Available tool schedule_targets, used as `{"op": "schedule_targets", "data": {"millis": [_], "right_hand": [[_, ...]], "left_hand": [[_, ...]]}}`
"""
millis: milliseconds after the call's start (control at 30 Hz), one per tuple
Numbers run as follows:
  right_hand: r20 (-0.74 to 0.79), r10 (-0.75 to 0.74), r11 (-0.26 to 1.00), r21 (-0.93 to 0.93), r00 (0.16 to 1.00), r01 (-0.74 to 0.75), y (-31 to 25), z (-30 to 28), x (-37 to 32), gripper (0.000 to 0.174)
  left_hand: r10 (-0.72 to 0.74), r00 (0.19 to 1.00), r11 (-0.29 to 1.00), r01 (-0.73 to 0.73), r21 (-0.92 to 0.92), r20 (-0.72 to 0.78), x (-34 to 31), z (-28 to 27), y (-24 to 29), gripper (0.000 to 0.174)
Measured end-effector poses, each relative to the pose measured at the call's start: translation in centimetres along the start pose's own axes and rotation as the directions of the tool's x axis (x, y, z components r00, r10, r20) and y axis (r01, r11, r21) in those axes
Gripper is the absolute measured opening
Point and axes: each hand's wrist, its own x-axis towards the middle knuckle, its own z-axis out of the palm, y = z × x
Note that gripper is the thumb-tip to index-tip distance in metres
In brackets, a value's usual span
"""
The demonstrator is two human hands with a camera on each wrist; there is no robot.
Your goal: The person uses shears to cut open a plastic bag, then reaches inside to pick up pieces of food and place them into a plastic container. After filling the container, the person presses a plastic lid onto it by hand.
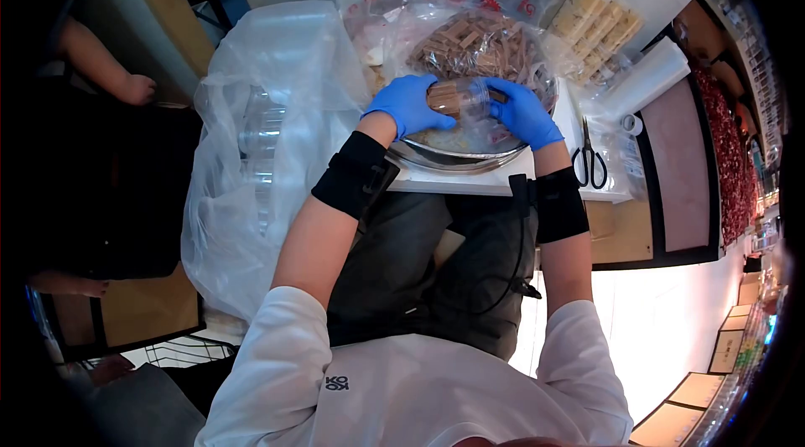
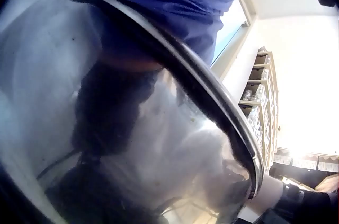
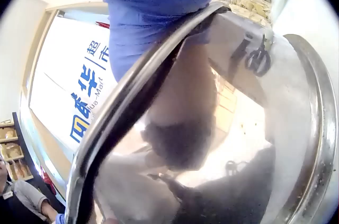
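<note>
Over a large metal bowl (image 1: 470,163), two blue-gloved hands face each other. The left hand (image 1: 404,106) grips a clear plastic jar (image 1: 478,105) lying on its side, with brown sticks (image 1: 443,98) inside it. At the jar's right end, the right hand (image 1: 527,113) pinches something brown, apparently more sticks, between thumb and fingers. Behind the jar, a heap of brown stick-shaped pieces (image 1: 474,43) lies in clear plastic in the bowl. Both wrist views show mostly the bowl's shiny outer wall (image 3: 238,128) and gloved cuffs; the fingers are hidden there behind the rim.
A large translucent bag (image 1: 285,53) of clear jars (image 1: 264,128) stands left of the bowl. Black-handled scissors (image 1: 589,163), a plastic roll (image 1: 650,78) and tubs of pale pieces (image 1: 591,23) are on the right. Another person's arm (image 1: 105,61) shows at far left.
</note>
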Motion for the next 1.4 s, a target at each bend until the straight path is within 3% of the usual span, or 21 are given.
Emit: {"op": "schedule_targets", "data": {"millis": [133, 167, 200, 300, 333, 400, 433, 500, 533, 567, 600, 633, 667, 700, 833, 900, 1033, 1100, 1233, 1300, 1400], "right_hand": [[0.053, 0.137, 0.988, 0.066, 0.989, -0.14, -0.9, -0.3, 0.3, 0.028], [0.095, 0.334, 0.813, 0.474, 0.938, -0.337, -0.3, 0.0, 0.6, 0.027], [0.214, 0.479, 0.448, 0.774, 0.851, -0.447, -0.4, 0.1, 0.9, 0.025], [0.217, 0.601, 0.297, 0.833, 0.769, -0.467, -0.9, 0.3, 1.0, 0.025], [0.219, 0.601, 0.294, 0.834, 0.769, -0.467, -1.7, 0.0, 1.2, 0.025], [0.161, 0.712, 0.561, 0.455, 0.684, -0.691, -3.0, -0.6, 1.5, 0.028], [0.161, 0.714, 0.558, 0.456, 0.681, -0.693, -2.5, -0.2, 1.3, 0.028], [0.042, 0.615, 0.588, 0.64, 0.787, -0.494, -0.6, 0.8, 1.1, 0.026], [0.041, 0.618, 0.587, 0.641, 0.785, -0.495, 0.3, 1.0, 0.9, 0.026], [-0.104, 0.416, 0.842, 0.42, 0.904, -0.339, 1.3, 0.9, 0.6, 0.024], [-0.177, 0.158, 0.981, 0.141, 0.971, -0.134, 2.0, 0.6, 0.4, 0.023], [-0.177, 0.16, 0.981, 0.142, 0.971, -0.135, 2.4, -0.2, 0.5, 0.023], [0.032, 0.467, 0.73, 0.55, 0.883, -0.406, 2.9, -1.3, 0.6, 0.022], [0.344, 0.609, 0.258, 0.766, 0.715, -0.589, 2.3, -2.0, 0.8, 0.021], [0.182, 0.618, 0.355, 0.803, 0.765, -0.479, -0.1, -0.4, 0.8, 0.023], [-0.011, 0.504, 0.588, 0.737, 0.864, -0.333, -0.5, 0.5, 0.8, 0.027], [0.012, 0.514, 0.587, 0.724, 0.858, -0.362, -0.7, 0.4, 0.8, 0.03], [0.093, 0.612, 0.497, 0.728, 0.785, -0.473, -1.3, 0.1, 0.8, 0.031], [0.077, 0.596, 0.561, 0.672, 0.799, -0.483, -1.9, 0.0, 1.0, 0.033], [0.165, 0.734, 0.458, 0.596, 0.659, -0.66, -2.1, -0.1, 1.5, 0.036], [0.199, 0.682, 0.456, 0.637, 0.704, -0.622, -2.6, -0.4, 1.4, 0.038]], "left_hand": [[-0.01, 1.0, 1.0, 0.01, -0.007, 0.013, 0.3, 0.0, -0.3, 0.071], [-0.002, 0.999, 0.999, 0.003, -0.033, 0.035, 0.5, 0.1, -0.8, 0.075], [0.008, 0.998, 0.998, -0.004, -0.059, 0.057, 0.6, 0.1, -0.8, 0.079], [-0.009, 0.995, 0.994, 0.02, -0.107, 0.103, 0.7, 0.0, -0.9, 0.078], [-0.011, 0.994, 0.994, 0.022, -0.105, 0.105, 0.7, -0.1, -0.7, 0.078], [-0.046, 0.975, 0.987, 0.078, -0.143, 0.215, 0.7, -0.5, -0.2, 0.077], [-0.045, 0.975, 0.987, 0.078, -0.142, 0.219, 0.6, -0.7, 0.0, 0.077], [-0.051, 0.963, 0.97, 0.11, -0.217, 0.263, 0.4, -0.9, 0.3, 0.077], [-0.05, 0.962, 0.97, 0.11, -0.218, 0.267, 0.5, -0.7, 0.1, 0.077], [-0.048, 0.96, 0.965, 0.115, -0.235, 0.276, 0.7, -0.5, -0.2, 0.077], [-0.046, 0.958, 0.96, 0.121, -0.252, 0.284, 0.7, -0.4, -0.4, 0.078], [-0.047, 0.957, 0.96, 0.122, -0.252, 0.286, 0.7, -0.5, -0.3, 0.078], [-0.042, 0.957, 0.961, 0.117, -0.25, 0.286, 0.7, -0.5, -0.2, 0.079], [-0.037, 0.958, 0.962, 0.111, -0.249, 0.286, 0.7, -0.6, -0.2, 0.08], [-0.045, 0.957, 0.964, 0.118, -0.24, 0.287, 0.7, -0.5, -0.2, 0.081], [-0.026, 0.962, 0.955, 0.105, -0.277, 0.273, 0.8, -0.3, -0.4, 0.081], [-0.065, 0.965, 0.96, 0.131, -0.249, 0.256, 0.9, -0.2, -0.7, 0.082], [-0.092, 0.965, 0.961, 0.15, -0.231, 0.245, 1.0, -0.1, -0.7, 0.083], [-0.082, 0.971, 0.963, 0.135, -0.232, 0.227, 0.9, -0.1, -0.7, 0.081], [-0.052, 0.974, 0.983, 0.089, -0.159, 0.22, 0.8, -0.2, -0.4, 0.078], [-0.042, 0.974, 0.99, 0.071, -0.121, 0.224, 0.7, -0.3, -0.2, 0.075]]}}
